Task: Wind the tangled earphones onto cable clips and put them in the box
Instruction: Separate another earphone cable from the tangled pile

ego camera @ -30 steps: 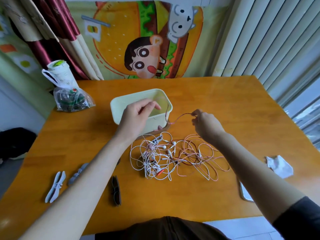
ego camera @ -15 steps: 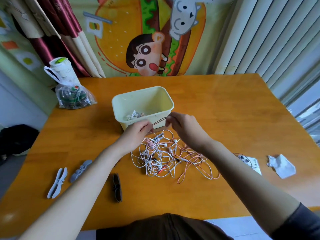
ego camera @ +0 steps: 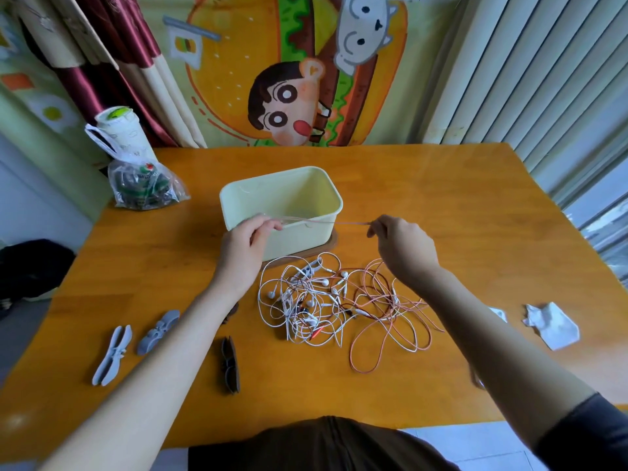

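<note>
Head view: I see left hand (ego camera: 246, 248) and right hand (ego camera: 404, 248) pinching one pink cable strand (ego camera: 326, 222), taut across the box (ego camera: 238, 202) front.
Earphone tangle (ego camera: 326, 297): on table (ego camera: 441, 198), beside box.
Risk: I judge harder pulling tightens knots.

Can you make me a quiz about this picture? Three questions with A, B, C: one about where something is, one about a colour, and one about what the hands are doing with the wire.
1. Where is the earphone tangle?
A) inside the box
B) on the table, nearer the person than the box
C) on the floor

2. What colour is the box?
A) red
B) pale yellow
C) black

3. How is the cable between the left hand and the right hand?
A) pulled straight
B) lying slack on the table
C) dropped into the box

Answers:
1 B: the tangle lies on the wood in front of the box.
2 B: its walls are pale yellow.
3 A: each hand pinches the cable, and it runs in a straight line across the box front.
</note>
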Demonstrator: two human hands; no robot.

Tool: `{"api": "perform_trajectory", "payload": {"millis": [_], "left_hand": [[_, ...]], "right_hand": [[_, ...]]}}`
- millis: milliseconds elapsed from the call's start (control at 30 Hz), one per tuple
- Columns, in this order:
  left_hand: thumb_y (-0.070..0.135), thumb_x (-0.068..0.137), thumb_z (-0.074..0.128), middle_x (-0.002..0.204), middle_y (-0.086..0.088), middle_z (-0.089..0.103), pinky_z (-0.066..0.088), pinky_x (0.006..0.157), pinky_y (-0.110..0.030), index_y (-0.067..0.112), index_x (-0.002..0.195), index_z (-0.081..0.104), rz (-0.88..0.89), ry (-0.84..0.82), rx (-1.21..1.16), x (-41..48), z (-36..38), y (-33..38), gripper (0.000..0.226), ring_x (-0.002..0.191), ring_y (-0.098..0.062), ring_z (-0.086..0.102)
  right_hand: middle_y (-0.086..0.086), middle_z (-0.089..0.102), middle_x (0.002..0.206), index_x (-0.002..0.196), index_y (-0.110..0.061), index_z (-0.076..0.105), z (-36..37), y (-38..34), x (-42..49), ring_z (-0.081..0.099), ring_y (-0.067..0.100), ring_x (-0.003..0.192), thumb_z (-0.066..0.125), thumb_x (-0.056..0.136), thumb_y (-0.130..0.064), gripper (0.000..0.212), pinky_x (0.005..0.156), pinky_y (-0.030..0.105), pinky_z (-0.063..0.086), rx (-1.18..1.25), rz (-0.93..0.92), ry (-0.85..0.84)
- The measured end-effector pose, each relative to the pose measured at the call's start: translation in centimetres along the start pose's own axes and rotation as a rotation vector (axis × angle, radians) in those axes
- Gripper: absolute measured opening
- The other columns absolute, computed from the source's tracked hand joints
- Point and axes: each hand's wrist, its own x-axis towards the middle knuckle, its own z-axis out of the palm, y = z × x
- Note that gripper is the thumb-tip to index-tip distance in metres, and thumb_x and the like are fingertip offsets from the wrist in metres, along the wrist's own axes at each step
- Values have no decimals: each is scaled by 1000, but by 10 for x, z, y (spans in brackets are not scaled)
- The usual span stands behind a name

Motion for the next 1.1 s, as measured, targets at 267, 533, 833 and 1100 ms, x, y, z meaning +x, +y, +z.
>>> {"api": "perform_trajectory", "payload": {"millis": [267, 533, 833, 1100], "left_hand": [[18, 98, 50, 96, 7, 66, 43, 76, -22, 21, 103, 73, -12, -487, 227, -23, 15, -16, 23, 88, -7, 57], [26, 99, 49, 70, 13, 51, 32, 73, -33, 30, 83, 53, -26, -519, 355, -36, 10, -26, 17, 75, -15, 49], [28, 96, 52, 109, -8, 51, 45, 87, -39, 10, 103, 49, -448, -369, 498, -75, -13, -101, 20, 102, -28, 54], [57, 85, 59, 131, -14, 53, 47, 83, -31, 2, 132, 47, -900, -826, 625, -107, -8, -137, 73, 117, -27, 54]], "right_hand": [[6, 38, 144, 144, -13, 30, 27, -25, -29, 35, 23, 132, 63, 88, -27, 66, 108, 33, 29, 41, -356, -528], [10, 61, 86, 108, -2, 59, 66, -55, -46, 52, 19, 72, 43, 100, -18, 24, 63, 27, 43, 268, -378, -494], [11, 65, 86, 96, -2, 64, 83, -44, -47, 59, 23, 71, 42, 100, -22, 30, 64, 35, 48, 159, -249, -484], [8, 69, 79, 97, -4, 66, 87, -43, -49, 67, 18, 71, 39, 101, -25, 34, 65, 30, 53, 143, -202, -549]]}}
